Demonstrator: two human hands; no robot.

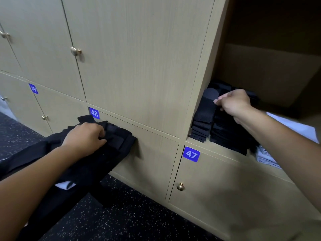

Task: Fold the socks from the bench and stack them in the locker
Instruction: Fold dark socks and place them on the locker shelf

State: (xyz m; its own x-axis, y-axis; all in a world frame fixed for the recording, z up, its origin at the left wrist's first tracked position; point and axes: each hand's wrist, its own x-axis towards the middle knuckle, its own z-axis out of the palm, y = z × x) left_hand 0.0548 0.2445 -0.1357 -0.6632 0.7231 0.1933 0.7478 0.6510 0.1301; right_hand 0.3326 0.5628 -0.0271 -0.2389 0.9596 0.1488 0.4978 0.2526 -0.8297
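Observation:
A loose heap of black socks (119, 141) lies at the left, against the locker door marked 48. My left hand (86, 134) rests on the heap with fingers curled into the fabric, gripping a sock. In the open locker (271, 73) at the right stand stacks of folded black socks (225, 134). My right hand (234, 103) reaches into that locker and pinches a folded sock (208, 98) at the top of the stacks. The bench under the heap is hidden by the black fabric.
Closed wooden locker doors with brass knobs (75, 51) fill the wall; blue labels read 47 (191, 154), 48 and 49. White folded cloth (265, 153) lies beside the stacks in the locker. The floor (121, 220) is dark speckled rubber.

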